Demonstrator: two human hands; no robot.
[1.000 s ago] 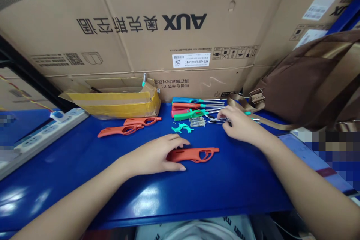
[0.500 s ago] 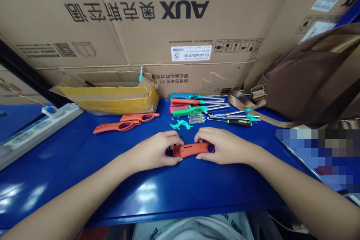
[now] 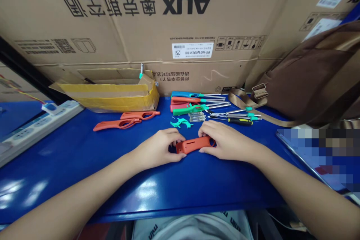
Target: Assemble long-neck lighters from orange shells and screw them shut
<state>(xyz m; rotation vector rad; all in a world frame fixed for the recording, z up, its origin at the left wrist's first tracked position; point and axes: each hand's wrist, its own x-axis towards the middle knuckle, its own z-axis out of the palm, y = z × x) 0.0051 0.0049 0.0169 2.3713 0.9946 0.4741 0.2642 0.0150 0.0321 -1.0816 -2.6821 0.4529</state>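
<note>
Both hands hold an orange-red lighter casing (image 3: 196, 144) low over the blue table. My left hand (image 3: 161, 146) pinches its left end between thumb and fingers. Around the right end, near the ring-shaped opening, my right hand (image 3: 222, 140) is closed. A slot shows along the casing's upper face; its underside is hidden. Just beyond lie loose turquoise plastic pieces (image 3: 182, 122) and several small clear tubes (image 3: 197, 116). To the left, two more orange-red casings (image 3: 115, 124) rest on the table.
Several lighters (image 3: 185, 100) with metal tubes lie at the back, beside a black-and-yellow screwdriver (image 3: 240, 121). A yellow-taped cardboard box (image 3: 112, 99) and a white power strip (image 3: 39, 123) stand left. A brown bag (image 3: 315, 82) is right, behind a flat, silvery-edged object (image 3: 300, 161).
The casing has turned slightly, its right end now higher, and both hands have shifted a little to the right with it. The hold stays the same.
</note>
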